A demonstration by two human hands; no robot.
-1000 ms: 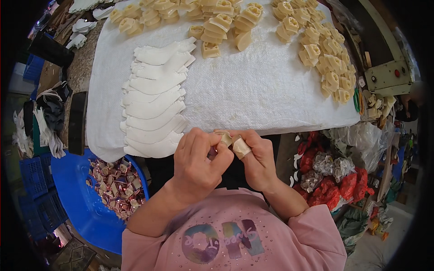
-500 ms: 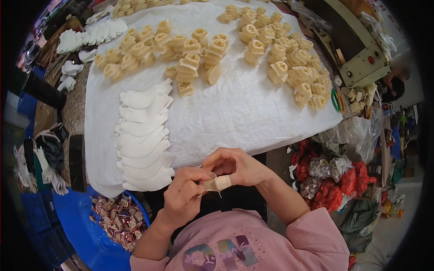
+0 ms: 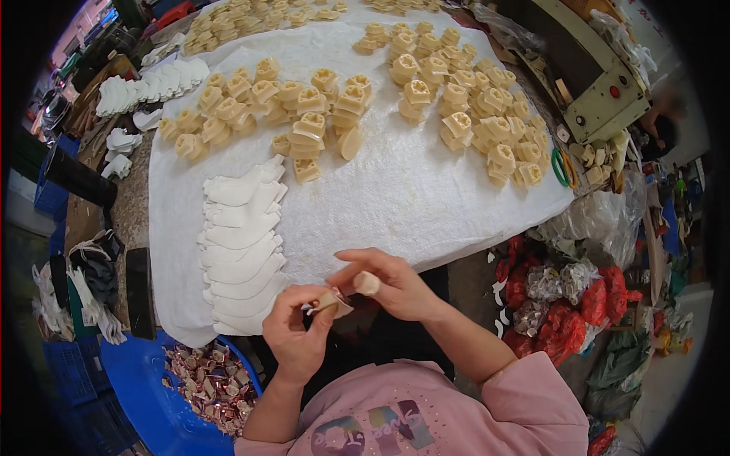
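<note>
Near the front edge of the cloth, my left hand [image 3: 298, 334] pinches a small beige piece with a shiny reddish part [image 3: 331, 301] between thumb and fingers. It resembles the pieces in the blue basin, but its exact kind is unclear. My right hand [image 3: 407, 290] is just to its right, fingers spread apart and fingertips close to the piece. A pale beige cover or wrap [image 3: 366, 283] shows at the right thumb's tip. White flat curved pieces [image 3: 242, 251] lie overlapped in a column beyond my left hand.
White cloth [image 3: 365, 205] covers the table. Beige moulded parts stand in a left cluster [image 3: 308, 125] and a right cluster [image 3: 494, 125]. A blue basin [image 3: 144, 387] of small reddish-beige pieces is at lower left. Red bags [image 3: 559, 330] lie right; a machine [image 3: 608, 106] stands far right.
My hands have moved apart. The left has drawn left and down with the small piece, turning it so a reddish side shows. The right hand's fingers have opened and its thumb has lifted.
</note>
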